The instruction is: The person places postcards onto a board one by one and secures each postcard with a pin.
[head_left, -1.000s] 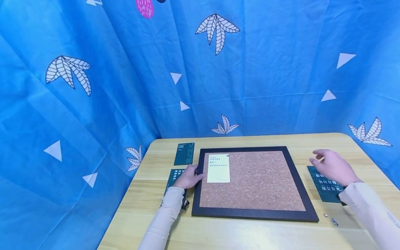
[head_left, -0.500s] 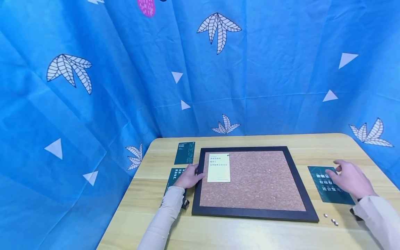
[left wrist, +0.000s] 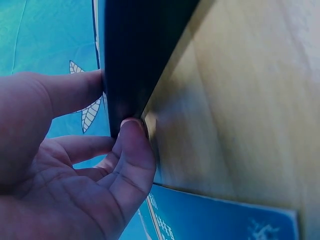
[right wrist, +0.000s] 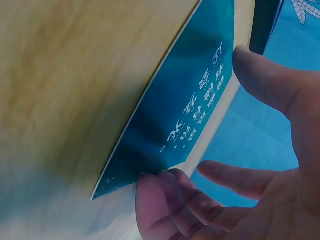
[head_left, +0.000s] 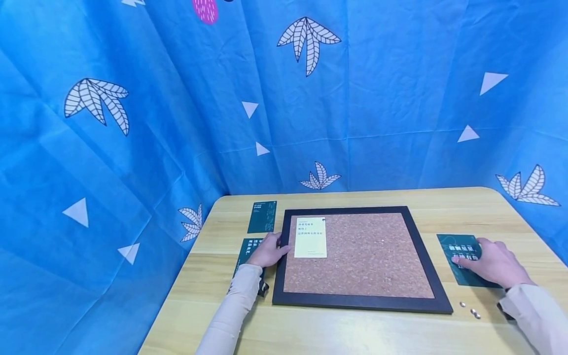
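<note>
Blue cloth (head_left: pixel 390 88) hangs behind a wooden table (head_left: pixel 328 330) in the head view, with a cork board (head_left: pixel 364 256) lying on it. Seen from the left wrist, the left hand (left wrist: pixel 70 185) pinches the board's black frame (left wrist: pixel 140 45). From the right wrist, the right hand (right wrist: pixel 285 195) keeps thumb and fingers apart, fingertips at a green card's (right wrist: pixel 175 95) edge.

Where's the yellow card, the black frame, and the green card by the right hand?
Yellow card (head_left: pixel 310 238): head view, middle of its face.
Black frame (head_left: pixel 361 302): head view, middle of its near side.
Green card (right wrist: pixel 172 107): right wrist view, its printed face.
</note>
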`<state>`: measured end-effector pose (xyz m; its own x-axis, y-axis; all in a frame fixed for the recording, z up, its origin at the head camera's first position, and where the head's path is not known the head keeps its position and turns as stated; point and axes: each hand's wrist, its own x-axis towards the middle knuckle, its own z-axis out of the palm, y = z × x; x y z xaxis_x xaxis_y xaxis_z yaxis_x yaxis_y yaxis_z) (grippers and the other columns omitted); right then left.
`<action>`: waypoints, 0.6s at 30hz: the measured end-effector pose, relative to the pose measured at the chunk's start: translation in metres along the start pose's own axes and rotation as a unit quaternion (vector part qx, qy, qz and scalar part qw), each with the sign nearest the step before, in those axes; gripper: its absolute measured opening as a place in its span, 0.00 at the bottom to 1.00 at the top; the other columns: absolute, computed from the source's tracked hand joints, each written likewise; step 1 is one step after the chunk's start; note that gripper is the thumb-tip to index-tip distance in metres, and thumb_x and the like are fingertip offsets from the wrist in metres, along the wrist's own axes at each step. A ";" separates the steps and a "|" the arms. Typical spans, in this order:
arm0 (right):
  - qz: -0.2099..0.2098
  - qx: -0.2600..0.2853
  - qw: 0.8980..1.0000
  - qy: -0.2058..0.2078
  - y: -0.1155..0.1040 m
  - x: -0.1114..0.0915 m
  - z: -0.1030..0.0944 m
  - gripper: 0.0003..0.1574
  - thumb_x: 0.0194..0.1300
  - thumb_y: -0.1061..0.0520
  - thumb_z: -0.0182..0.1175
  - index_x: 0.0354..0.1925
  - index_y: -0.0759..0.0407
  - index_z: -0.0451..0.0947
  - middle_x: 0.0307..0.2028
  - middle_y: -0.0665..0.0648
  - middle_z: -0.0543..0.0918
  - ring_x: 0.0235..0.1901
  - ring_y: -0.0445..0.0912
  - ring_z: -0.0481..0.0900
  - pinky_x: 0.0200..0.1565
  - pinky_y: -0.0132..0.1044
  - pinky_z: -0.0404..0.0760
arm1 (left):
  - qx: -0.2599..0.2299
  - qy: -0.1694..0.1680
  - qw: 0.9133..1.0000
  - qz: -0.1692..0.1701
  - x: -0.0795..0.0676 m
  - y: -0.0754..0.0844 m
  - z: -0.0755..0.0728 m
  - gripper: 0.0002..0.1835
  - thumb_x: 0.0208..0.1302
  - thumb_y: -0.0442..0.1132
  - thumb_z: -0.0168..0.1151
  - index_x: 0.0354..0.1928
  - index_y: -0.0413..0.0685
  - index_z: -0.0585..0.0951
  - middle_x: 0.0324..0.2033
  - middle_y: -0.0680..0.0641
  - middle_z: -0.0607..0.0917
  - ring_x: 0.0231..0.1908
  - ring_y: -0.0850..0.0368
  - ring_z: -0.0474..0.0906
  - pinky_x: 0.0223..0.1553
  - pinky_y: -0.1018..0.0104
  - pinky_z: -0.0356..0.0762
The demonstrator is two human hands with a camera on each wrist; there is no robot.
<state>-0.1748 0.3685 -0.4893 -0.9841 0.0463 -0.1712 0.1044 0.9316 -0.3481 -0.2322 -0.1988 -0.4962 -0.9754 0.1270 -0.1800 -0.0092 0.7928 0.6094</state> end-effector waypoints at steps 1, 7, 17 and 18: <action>0.000 0.001 1.000 -0.002 0.000 0.000 0.001 0.74 0.60 0.27 0.67 0.66 0.92 0.54 0.54 0.94 0.63 0.49 0.80 0.67 0.50 0.76 0.73 | 0.000 0.000 1.000 0.000 0.000 0.000 0.000 0.32 0.76 0.48 0.61 0.74 0.41 0.70 0.63 0.38 0.77 0.60 0.46 0.76 0.68 0.45 0.74; 0.005 0.021 1.000 -0.008 -0.003 -0.002 0.000 0.76 0.56 0.30 0.73 0.67 0.92 0.52 0.55 0.94 0.61 0.51 0.81 0.64 0.52 0.76 0.71 | 0.007 0.002 1.000 0.005 0.000 0.000 0.000 0.31 0.76 0.48 0.61 0.74 0.40 0.71 0.63 0.37 0.77 0.61 0.46 0.76 0.67 0.46 0.75; 0.036 0.026 0.997 -0.070 0.004 0.001 -0.007 0.91 0.44 0.22 0.75 0.66 0.95 0.46 0.59 0.94 0.60 0.54 0.84 0.64 0.55 0.74 0.72 | 0.008 0.008 1.000 -0.004 -0.002 0.000 0.001 0.32 0.76 0.49 0.61 0.74 0.41 0.70 0.63 0.38 0.78 0.59 0.47 0.77 0.66 0.46 0.76; 0.038 0.027 0.996 -0.074 0.005 0.002 -0.007 0.92 0.44 0.21 0.75 0.66 0.95 0.45 0.60 0.94 0.59 0.54 0.84 0.64 0.55 0.74 0.73 | 0.010 0.008 1.000 -0.003 -0.002 0.000 0.001 0.32 0.76 0.49 0.61 0.74 0.41 0.70 0.62 0.38 0.78 0.58 0.47 0.77 0.66 0.46 0.76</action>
<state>-0.1768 0.3757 -0.4847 -0.9417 0.0581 -0.3313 0.1885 0.9070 -0.3767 -0.2303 -0.1987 -0.4966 -0.9786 0.1126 -0.1721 -0.0116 0.8052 0.5929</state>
